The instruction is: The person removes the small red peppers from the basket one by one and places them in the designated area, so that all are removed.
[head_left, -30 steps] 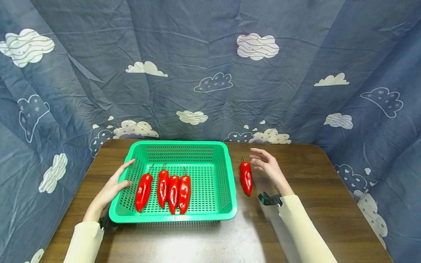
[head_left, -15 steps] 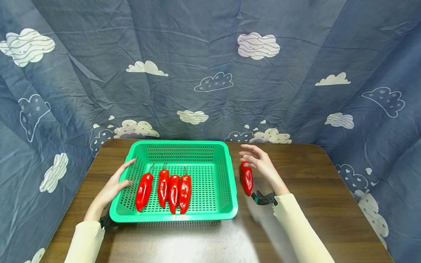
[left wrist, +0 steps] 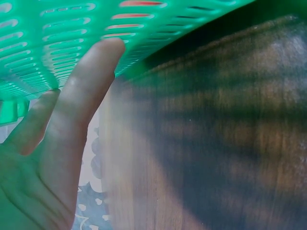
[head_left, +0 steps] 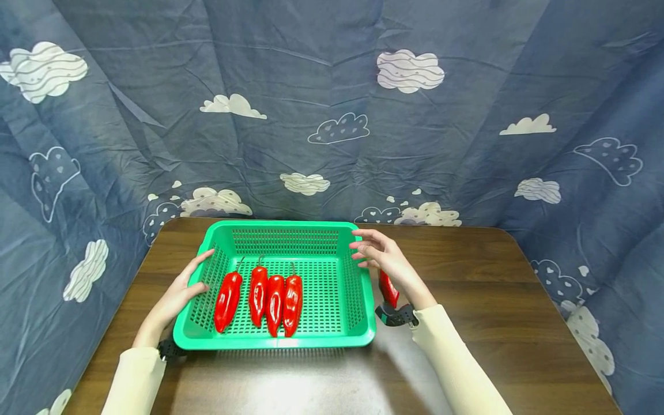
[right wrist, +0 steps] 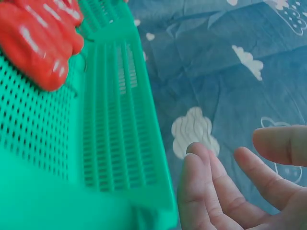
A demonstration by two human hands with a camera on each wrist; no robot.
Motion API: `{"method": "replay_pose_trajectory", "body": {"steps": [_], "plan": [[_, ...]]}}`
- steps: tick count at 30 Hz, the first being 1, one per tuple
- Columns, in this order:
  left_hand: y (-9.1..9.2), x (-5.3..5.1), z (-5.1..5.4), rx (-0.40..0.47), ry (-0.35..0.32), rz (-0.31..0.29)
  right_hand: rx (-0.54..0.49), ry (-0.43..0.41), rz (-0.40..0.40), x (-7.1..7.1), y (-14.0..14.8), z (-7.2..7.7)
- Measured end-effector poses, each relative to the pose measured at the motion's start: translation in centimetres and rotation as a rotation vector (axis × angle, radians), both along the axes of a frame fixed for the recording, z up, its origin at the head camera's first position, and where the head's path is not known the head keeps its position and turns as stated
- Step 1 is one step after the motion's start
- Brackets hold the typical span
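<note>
Several glossy red peppers (head_left: 275, 305) lie in a green plastic basket (head_left: 332, 342), in its left and middle part. At the basket's left rim is my left hand (head_left: 173, 300), thumb and finger spread; contact with the rim is unclear. In the left wrist view, its thumb and a finger show in front of the slotted wall. My right hand (head_left: 389, 262) is at the back right corner, fingers loosely bent with nothing between them. Another red pepper (head_left: 388, 287) lies on the table right of the basket, partly hidden by the right hand and wrist.
The brown wooden table (head_left: 477, 300) extends to the right of the basket and in front of it. A dark blue curtain (head_left: 332, 86) with cloud prints hangs behind and on both sides. Each wrist wears a black strap device.
My right hand has moved left, from beside the loose pepper, across it to the basket's right rim. The left hand stays in place, and the peppers have not moved.
</note>
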State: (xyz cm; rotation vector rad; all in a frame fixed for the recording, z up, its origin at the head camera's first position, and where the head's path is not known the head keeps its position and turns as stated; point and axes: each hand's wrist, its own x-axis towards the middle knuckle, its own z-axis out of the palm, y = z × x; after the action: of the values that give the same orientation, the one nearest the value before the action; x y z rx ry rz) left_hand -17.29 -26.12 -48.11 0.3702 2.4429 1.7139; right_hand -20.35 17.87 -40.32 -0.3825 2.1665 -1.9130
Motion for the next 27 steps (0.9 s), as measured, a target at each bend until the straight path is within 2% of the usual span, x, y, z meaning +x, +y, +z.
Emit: {"method": "replay_pose_trajectory", "body": {"steps": [12, 20, 27], "plan": [[0.2, 0.2, 0.4, 0.007, -0.005, 0.006, -0.023, -0.050, 0.032, 0.0, -3.5, 0.2], [0.2, 0.2, 0.5, 0.000, -0.004, 0.001, -0.041, -0.048, 0.040, 0.0, -5.2, -0.6], [0.2, 0.2, 0.4, -0.002, -0.025, 0.006, -0.051, -0.088, 0.057, 0.0, -6.5, -1.6]]}}
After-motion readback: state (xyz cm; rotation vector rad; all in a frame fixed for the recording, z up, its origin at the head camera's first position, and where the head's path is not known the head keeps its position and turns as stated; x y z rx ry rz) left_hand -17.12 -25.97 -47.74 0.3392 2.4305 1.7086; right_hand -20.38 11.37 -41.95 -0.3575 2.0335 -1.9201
